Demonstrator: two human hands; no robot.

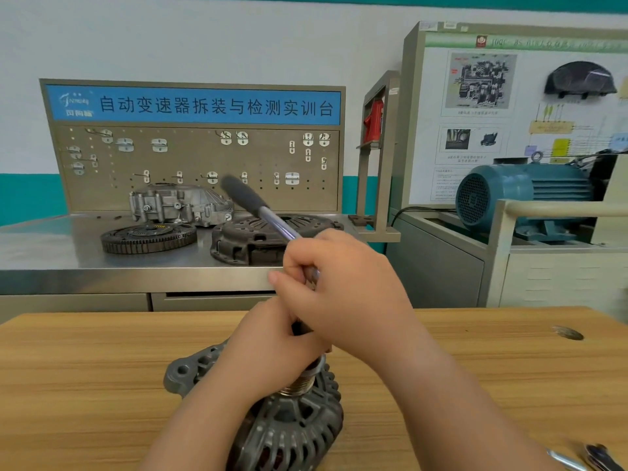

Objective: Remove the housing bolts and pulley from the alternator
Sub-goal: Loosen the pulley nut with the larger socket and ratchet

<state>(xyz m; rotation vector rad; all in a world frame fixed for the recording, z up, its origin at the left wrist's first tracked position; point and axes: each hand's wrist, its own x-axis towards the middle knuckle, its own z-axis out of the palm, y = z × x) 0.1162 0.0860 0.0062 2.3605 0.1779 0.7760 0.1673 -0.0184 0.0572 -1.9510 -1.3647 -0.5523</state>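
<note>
Looking down at the lower centre of the frame, we see the alternator [292, 433] standing on the wooden tabletop [85, 368] with its pulley [302, 382] end upward and one mounting ear [183, 370] pointing toward the left edge. The grooved pulley is on its shaft, and only its lower grooves show beneath the hands.

The left hand [272, 345] enters from the lower left with its fingers curled round the top of the pulley. A small dark part shows between its fingers, and we cannot tell what it is. Directly above it, the right hand [343, 287] is wrapped tightly round the lower end of a long-handled wrench [275, 224]. The chrome shaft slants up toward the centre left and ends in a grey grip [241, 195]. The wrench head is hidden inside the hand.

Loose metal tools [577, 460] lie at the lower right corner. Behind the tabletop stands a steel bench [51, 246] carrying a flywheel [149, 237], a clutch cover [244, 246] and an aluminium gearbox housing [176, 202], backed by a pegboard [193, 158]. A blue electric motor [523, 198] occupies the centre right.
</note>
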